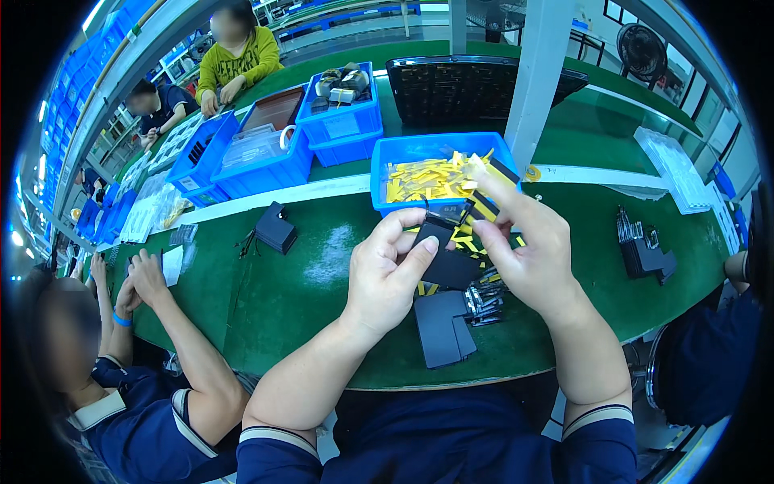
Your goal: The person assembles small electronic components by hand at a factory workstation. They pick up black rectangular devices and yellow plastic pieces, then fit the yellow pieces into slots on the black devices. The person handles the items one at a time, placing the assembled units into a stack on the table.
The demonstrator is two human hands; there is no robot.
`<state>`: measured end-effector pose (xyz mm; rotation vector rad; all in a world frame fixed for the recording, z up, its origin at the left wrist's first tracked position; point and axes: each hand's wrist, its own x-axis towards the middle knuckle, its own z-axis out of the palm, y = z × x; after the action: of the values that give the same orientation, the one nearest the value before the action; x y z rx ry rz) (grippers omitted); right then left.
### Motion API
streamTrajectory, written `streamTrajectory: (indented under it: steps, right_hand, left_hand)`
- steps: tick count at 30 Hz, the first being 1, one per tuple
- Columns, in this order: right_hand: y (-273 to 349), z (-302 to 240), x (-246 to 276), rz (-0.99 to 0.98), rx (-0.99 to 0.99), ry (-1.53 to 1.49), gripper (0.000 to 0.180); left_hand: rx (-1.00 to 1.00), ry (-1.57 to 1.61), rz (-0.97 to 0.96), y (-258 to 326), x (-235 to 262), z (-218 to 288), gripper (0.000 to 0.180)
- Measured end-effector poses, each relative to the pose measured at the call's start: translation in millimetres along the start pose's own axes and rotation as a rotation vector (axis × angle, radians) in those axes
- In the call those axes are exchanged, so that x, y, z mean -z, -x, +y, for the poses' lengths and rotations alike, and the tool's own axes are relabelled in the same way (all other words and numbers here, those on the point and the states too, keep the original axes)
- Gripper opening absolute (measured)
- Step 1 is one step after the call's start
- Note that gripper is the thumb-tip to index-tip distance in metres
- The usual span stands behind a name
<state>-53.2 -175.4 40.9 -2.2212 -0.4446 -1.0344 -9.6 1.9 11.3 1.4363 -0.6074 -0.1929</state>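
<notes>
My left hand (387, 270) is closed round a flat black battery pack (451, 269), thumb on top, with its thin leads pointing away from me. Opposite it my right hand (528, 246) has its thumb and fingers by the lead end, a yellow-and-black strip (482, 208) between them; the index finger stretches up and is slightly blurred. Below, on the green bench (322, 339), lies a stack of similar black packs (442, 327) with bundled leads. Just beyond my hands stands a blue bin (385, 153) of yellow strips (427, 179).
More black packs lie at left (276, 230) and right (645, 256). Blue crates (266, 173) stand back left. A white post (536, 89) rises behind the bin. A co-worker's hands (141, 282) work at left; another person (242, 56) sits across.
</notes>
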Motion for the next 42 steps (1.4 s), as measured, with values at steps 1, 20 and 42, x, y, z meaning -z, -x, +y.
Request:
streamTrajectory:
  steps: [1, 20, 42]
  right_hand:
    - [0.5, 5.7, -0.2, 0.023, 0.121, 0.098, 0.035]
    - [3.9, 5.0, -4.9, 0.018, -0.291, -0.319, 0.011]
    - [5.5, 14.1, 2.1, -0.153, -0.511, -0.979, 0.013]
  left_hand:
    - [-0.023, 0.024, 0.006, 1.0, -1.5, -0.4, 0.026]
    - [-0.035, 0.007, -0.041, 2.0, -0.1, 1.1, 0.027]
    - [0.121, 0.575, -0.181, 1.1, -2.0, 4.9, 0.025]
